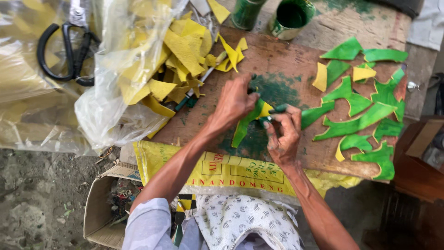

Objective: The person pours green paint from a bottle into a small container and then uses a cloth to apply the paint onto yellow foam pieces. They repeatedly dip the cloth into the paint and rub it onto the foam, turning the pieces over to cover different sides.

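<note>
My left hand (233, 103) presses down on a curved strip (242, 128), yellow at its middle and painted green along most of its length, on a paint-stained wooden board (282, 60). My right hand (283, 135) is closed on a small green-tipped paint dabber (279, 109) that touches the strip's right end. Both hands' fingers are smeared green. To the right lie several green-painted pieces (360, 107), some with yellow edges. A heap of unpainted yellow pieces (185, 48) lies to the left of my left hand.
A cup of green paint (292, 16) and a green container (245, 11) stand at the board's far edge. Black scissors (69, 46) lie on clear plastic bags (115, 92) at left. A yellow sack (217, 172) covers my lap; a cardboard box (98, 208) sits below left.
</note>
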